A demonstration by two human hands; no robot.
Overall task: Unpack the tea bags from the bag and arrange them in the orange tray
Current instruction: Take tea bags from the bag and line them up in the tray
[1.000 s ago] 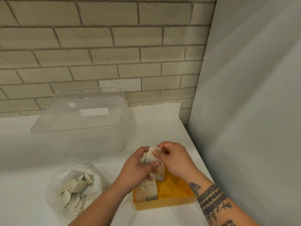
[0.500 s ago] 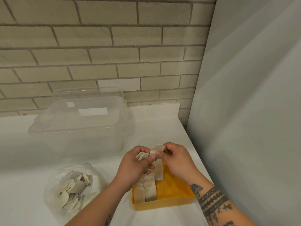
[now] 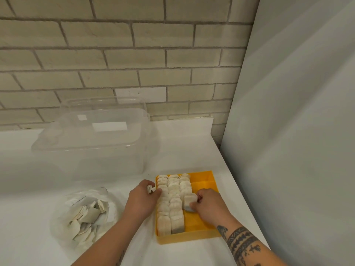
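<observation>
Change: both hands have come down from mid-air and parted, so the filled rows now show.
Right hand: right hand (image 3: 208,205) pinches one tea bag (image 3: 190,202) upright, at the near end of the third row.
Left hand: left hand (image 3: 141,202) is curled round a few spare tea bags (image 3: 150,189), against the tray's left wall.
Tray: orange tray (image 3: 192,238) sits near the table's right edge. It holds three rows of tea bags (image 3: 173,198) along its left side, and its right part is bare orange floor.
Bag: clear plastic bag (image 3: 57,223) lies left of the tray, with loose tea bags (image 3: 86,215) inside.
Table: white table (image 3: 25,189) lies open to the left.
Container: clear plastic container (image 3: 92,143) stands farther back, against the brick wall (image 3: 134,54).
Right edge: grey panel (image 3: 297,131) stands along it.
</observation>
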